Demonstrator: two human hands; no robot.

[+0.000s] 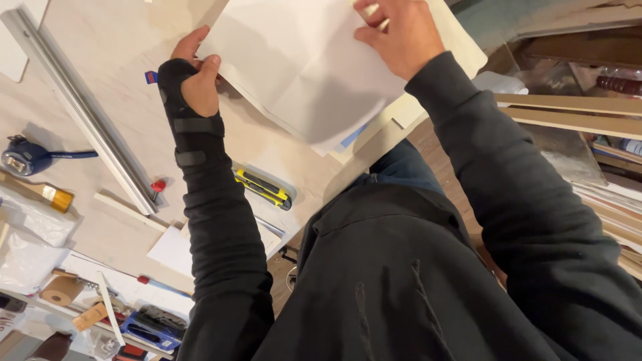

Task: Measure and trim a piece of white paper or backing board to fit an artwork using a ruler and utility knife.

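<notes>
1. Your left hand [198, 79], with a black wrist brace [189, 130] strapped over it, pinches the left edge of the stack of white paper sheets [304, 67]: thumb on top, fingers curled at the edge.
2. Your right hand [399, 33] lies on the upper right part of the same sheets, fingers bent and closed on their far edge, with a thin pale object between the fingers that is too hidden to name.
3. The sheets sit tilted on the light wooden table [120, 40], just in front of your chest; their lower corner overhangs a cream board [401, 113] at the table's edge, and a bit of blue shows beneath them.
4. A yellow and black utility knife [263, 188] lies on the table near your left forearm, apart from the sheets.
5. A long metal ruler [80, 107] runs diagonally across the table to your left, with a small red clip [158, 185] at its lower end.
6. Further left are a blue tape measure [23, 157], a brush with a brass band [47, 194] and a roll of brown tape [61, 290].
7. On your right, stacked wooden strips [568, 113] lie well apart from your hands.
</notes>
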